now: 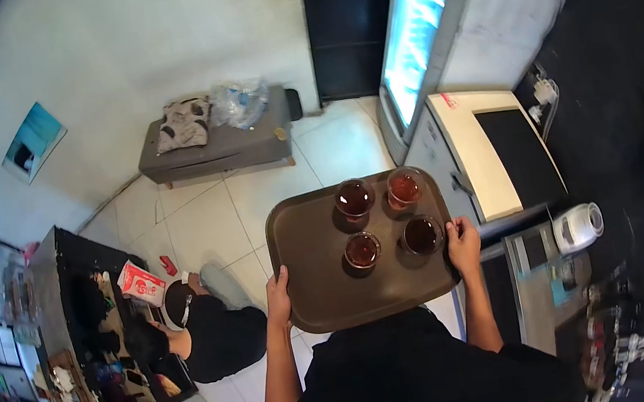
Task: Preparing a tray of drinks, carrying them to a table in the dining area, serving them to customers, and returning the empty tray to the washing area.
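Observation:
Both my hands hold a brown serving tray (pixel 313 265) in front of me. My left hand (pixel 278 296) grips its left edge, with the thumb over the rim. On the right edge, my right hand (pixel 463 243) has a similar hold. Several clear cups of dark red drink stand upright on the tray's right half: one at the upper middle (pixel 354 199), a lighter red one at the upper right (pixel 405 189), one below at the middle (pixel 362 251) and a darker one at the lower right (pixel 421 236), close to my right hand.
A person in black (pixel 223 336) crouches at the left by cluttered shelves (pixel 48 288). Ahead stands a grey bench (pixel 226 153) with a cushion (pixel 185 123) and clear plastic (pixel 241 103). At the right are a lit display fridge (pixel 418 28) and a chest freezer (pixel 468 165).

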Available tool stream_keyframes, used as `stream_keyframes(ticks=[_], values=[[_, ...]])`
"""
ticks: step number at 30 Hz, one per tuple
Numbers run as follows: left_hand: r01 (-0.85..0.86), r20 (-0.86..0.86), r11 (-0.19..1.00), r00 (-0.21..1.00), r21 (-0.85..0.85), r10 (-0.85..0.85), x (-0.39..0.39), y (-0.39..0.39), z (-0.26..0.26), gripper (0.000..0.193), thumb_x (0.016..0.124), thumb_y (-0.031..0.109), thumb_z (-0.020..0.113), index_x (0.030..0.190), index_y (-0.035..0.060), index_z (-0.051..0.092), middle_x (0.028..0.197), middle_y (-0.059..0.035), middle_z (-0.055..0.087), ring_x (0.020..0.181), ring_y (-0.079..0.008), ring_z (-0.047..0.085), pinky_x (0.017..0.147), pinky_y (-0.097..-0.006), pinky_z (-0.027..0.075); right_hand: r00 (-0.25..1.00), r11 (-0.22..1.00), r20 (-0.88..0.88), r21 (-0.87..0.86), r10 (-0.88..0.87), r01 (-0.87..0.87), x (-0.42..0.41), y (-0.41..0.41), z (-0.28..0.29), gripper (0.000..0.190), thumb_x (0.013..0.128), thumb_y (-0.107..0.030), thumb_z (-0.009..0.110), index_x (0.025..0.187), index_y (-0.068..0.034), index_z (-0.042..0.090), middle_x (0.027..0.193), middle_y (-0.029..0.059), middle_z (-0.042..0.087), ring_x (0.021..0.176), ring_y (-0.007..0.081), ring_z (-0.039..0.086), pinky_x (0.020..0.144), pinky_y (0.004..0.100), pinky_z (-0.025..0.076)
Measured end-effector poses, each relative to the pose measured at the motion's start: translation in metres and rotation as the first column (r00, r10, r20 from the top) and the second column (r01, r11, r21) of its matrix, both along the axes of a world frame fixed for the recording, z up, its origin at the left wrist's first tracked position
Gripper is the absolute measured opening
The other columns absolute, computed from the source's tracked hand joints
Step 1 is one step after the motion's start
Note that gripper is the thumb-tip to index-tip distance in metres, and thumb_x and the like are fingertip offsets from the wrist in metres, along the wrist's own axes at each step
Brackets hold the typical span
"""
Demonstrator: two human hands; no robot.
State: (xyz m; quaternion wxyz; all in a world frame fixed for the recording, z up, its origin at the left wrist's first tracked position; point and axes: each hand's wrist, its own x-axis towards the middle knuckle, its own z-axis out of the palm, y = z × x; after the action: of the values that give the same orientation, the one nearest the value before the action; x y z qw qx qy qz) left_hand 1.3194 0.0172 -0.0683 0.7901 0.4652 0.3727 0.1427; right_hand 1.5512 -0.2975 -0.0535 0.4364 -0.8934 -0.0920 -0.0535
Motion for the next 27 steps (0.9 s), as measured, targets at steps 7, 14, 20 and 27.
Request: stream_keyframes(ticks=[7, 14, 20, 27], values=[[-0.217, 0.039, 0.976, 0.975, -0.004, 0.217, 0.07, 0.072, 0.001, 0.048, 0.102, 0.036, 0.048, 0.124, -0.0056, 0.054, 0.112, -0.013, 0.064, 0.099, -0.0199, 0.063, 0.085, -0.0326, 0.051, 0.974, 0.974, -0.027, 0.03, 0.224, -0.223, 0.137, 0.136, -0.002, 0.017, 0.09, -0.014, 0.062, 0.087, 0.003, 0.059, 0.07, 0.0152, 0.06, 0.062, 0.027, 0.057, 0.062, 0.0386, 0.045], [-0.337, 0.124, 0.941, 0.933, -0.018, 0.336, 0.113, 0.179, -0.01, 0.043, 0.103, 0.034, 0.046, 0.121, -0.0038, 0.056, 0.108, -0.0105, 0.066, 0.093, -0.0166, 0.064, 0.082, -0.0308, 0.052, 0.932, 0.932, -0.02, -0.024, 0.362, -0.362, 0.216, 0.296, 0.006, 0.017, 0.09, -0.015, 0.063, 0.089, 0.002, 0.058, 0.071, 0.0143, 0.06, 0.066, 0.0236, 0.057, 0.066, 0.036, 0.046], [-0.464, 0.128, 0.886, 0.878, -0.019, 0.462, 0.123, 0.298, -0.016, 0.039, 0.103, 0.032, 0.047, 0.116, -0.003, 0.06, 0.104, -0.0094, 0.067, 0.092, -0.0167, 0.064, 0.081, -0.0308, 0.052, 0.883, 0.883, 0.001, 0.014, 0.469, -0.469, 0.248, 0.447, -0.01, 0.016, 0.091, -0.013, 0.062, 0.085, 0.001, 0.057, 0.068, 0.0084, 0.056, 0.063, 0.0147, 0.05, 0.06, 0.0319, 0.042], [-0.586, 0.005, 0.809, 0.81, 0.045, 0.586, 0.111, 0.444, -0.004, 0.041, 0.101, 0.034, 0.051, 0.115, -0.0033, 0.061, 0.103, -0.0084, 0.068, 0.091, -0.015, 0.064, 0.082, -0.0294, 0.05, 0.813, 0.814, -0.021, 0.032, 0.581, -0.581, 0.255, 0.642, -0.006, 0.014, 0.09, -0.012, 0.062, 0.089, 0.001, 0.058, 0.073, 0.0148, 0.061, 0.064, 0.0248, 0.057, 0.064, 0.0371, 0.045]])
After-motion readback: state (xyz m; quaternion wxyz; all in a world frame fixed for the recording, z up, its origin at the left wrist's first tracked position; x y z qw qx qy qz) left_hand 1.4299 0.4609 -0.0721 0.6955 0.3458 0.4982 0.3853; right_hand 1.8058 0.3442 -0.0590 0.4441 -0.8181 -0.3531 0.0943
